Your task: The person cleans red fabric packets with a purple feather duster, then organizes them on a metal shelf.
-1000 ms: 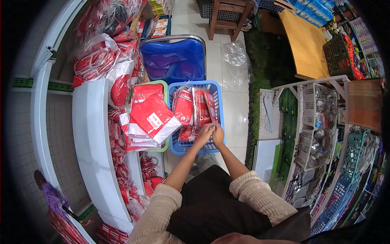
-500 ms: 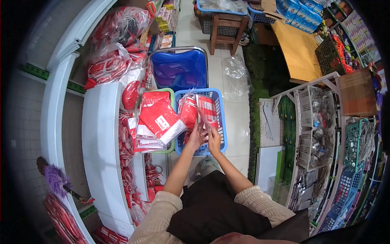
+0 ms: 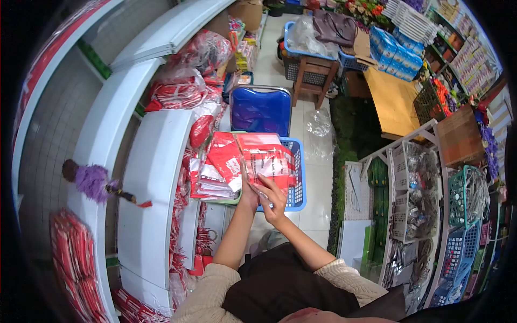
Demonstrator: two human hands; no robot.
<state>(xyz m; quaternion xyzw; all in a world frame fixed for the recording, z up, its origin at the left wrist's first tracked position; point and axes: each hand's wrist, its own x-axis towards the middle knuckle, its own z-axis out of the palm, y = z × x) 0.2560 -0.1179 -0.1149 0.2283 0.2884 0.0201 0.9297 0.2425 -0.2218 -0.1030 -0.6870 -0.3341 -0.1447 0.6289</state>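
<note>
A flat red-and-white package in clear plastic (image 3: 264,153), with dark print on its white part, faces up in front of me. My left hand (image 3: 249,192) grips its lower left edge, the thumb along that side. At the bottom edge, my right hand (image 3: 271,199) is closed on the package with fingers over its front. Under and beyond it is a blue plastic basket (image 3: 302,183), its contents mostly covered. To the left, a stack of red-and-white packages (image 3: 218,185) with a white label on top lies over a green basket (image 3: 234,202), mostly hidden.
Behind the baskets stands a blue chair with a metal frame (image 3: 261,110). White shelving (image 3: 153,199) with bagged red-and-white goods runs along my left. A wooden stool (image 3: 312,81) bears a basket farther back. Racks with wire baskets (image 3: 409,188) line the right.
The package has turned from nearly edge-on to facing up and now covers much of the blue basket. My right hand has moved over its lower front. The camera view has shifted.
</note>
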